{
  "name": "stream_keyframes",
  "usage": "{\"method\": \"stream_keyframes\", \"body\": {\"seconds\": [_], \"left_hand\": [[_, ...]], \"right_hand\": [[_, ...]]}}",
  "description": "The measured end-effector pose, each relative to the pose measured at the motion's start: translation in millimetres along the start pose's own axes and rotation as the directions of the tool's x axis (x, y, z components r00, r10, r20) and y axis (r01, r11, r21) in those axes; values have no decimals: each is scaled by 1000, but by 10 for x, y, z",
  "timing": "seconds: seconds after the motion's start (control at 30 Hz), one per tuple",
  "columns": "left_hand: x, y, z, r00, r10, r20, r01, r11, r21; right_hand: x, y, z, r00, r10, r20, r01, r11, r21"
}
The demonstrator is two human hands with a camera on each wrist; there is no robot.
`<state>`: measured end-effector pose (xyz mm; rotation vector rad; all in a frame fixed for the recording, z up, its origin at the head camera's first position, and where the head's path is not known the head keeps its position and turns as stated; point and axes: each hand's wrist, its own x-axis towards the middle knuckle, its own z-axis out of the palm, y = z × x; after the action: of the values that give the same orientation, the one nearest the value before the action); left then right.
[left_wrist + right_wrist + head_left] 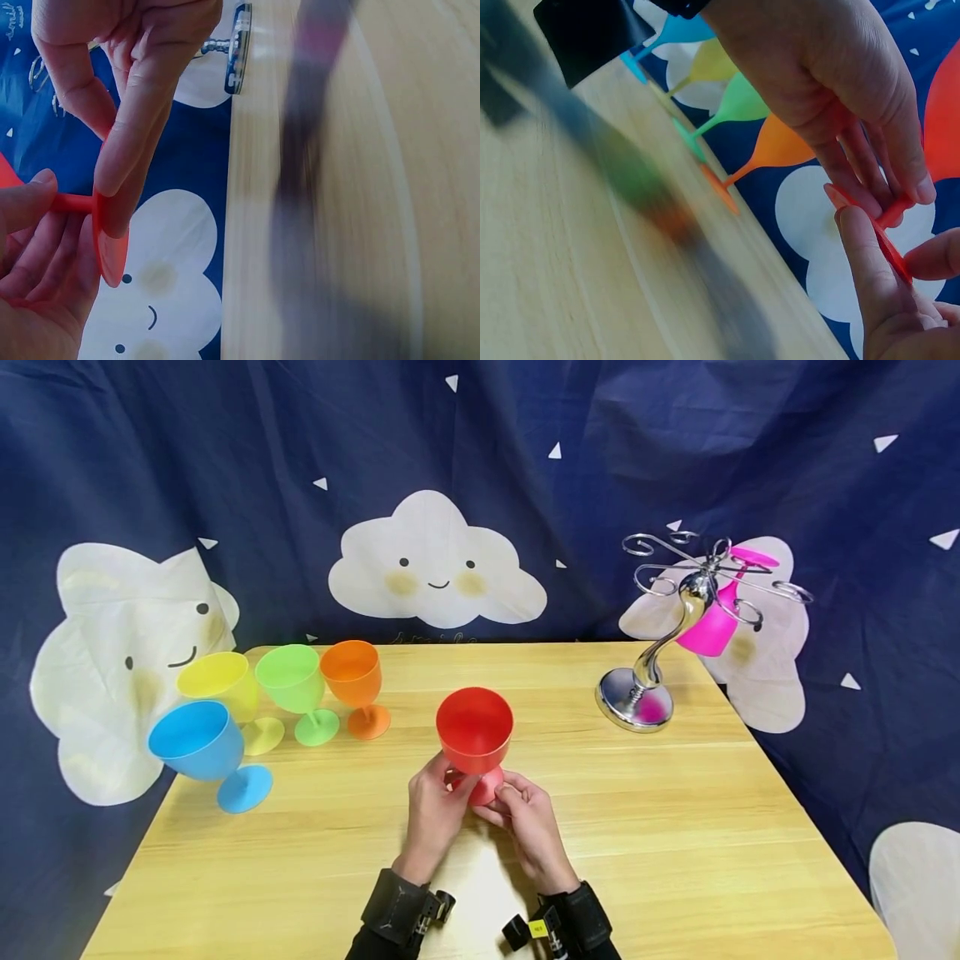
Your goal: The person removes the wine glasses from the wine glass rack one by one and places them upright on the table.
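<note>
A red plastic goblet (pixel 475 727) is held upright above the middle of the table, its bowl facing up. My left hand (pixel 437 806) grips it by the stem, thumb and fingers around it just under the bowl. With thumb and fingers, my right hand (pixel 528 827) pinches the rim of the round red foot (pixel 870 232). In the left wrist view the foot stands edge-on between the left hand (pixel 37 277) and the right hand (pixel 139 90).
Blue (pixel 198 743), yellow (pixel 225 685), green (pixel 292 681) and orange goblets (pixel 354 672) stand upright at the table's left. A chrome swirl-armed rack (pixel 648 652) stands at the back right, a pink goblet (pixel 708 628) hanging upside down from it. Behind hangs a navy cloud-print curtain (pixel 285 427).
</note>
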<state>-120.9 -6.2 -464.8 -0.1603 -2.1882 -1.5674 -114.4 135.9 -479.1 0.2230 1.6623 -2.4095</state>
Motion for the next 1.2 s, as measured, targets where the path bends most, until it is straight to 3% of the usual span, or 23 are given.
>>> {"method": "stream_keyframes", "body": {"seconds": [0.17, 0.33, 0.57, 0.7, 0.77, 0.83, 0.97, 1.1, 1.2], "left_hand": [[-10, 1, -25, 1000, -5, -1, 5, 1000, 19], [-10, -9, -65, 1000, -20, 8, 20, 999, 31], [16, -67, -190, 999, -35, -3, 35, 996, 85], [19, -123, -286, 999, -34, -29, 37, 991, 128], [14, -154, -332, 999, -39, -38, 44, 988, 147], [4, -183, -373, 998, -46, -43, 52, 985, 162], [-10, -262, -457, 997, -45, -57, 56, 977, 207], [1, -348, -559, 998, -25, -64, 40, 970, 242], [33, -394, -649, 998, -39, -58, 54, 962, 269]], "right_hand": [[-16, 11, -30, 999, 11, 30, -9, 998, -61], [-13, 9, -78, 996, 32, 83, -16, 982, -189], [-2, -54, -236, 986, 11, 168, 48, 938, -342], [13, -147, -373, 983, -40, 181, 116, 894, -433], [20, -209, -453, 982, -72, 174, 152, 845, -512], [26, -279, -538, 979, -104, 174, 189, 777, -600], [41, -422, -721, 955, -185, 231, 296, 589, -752], [54, -534, -894, 909, -265, 322, 408, 403, -819], [46, -596, -1002, 887, -301, 351, 435, 282, -855]]}}
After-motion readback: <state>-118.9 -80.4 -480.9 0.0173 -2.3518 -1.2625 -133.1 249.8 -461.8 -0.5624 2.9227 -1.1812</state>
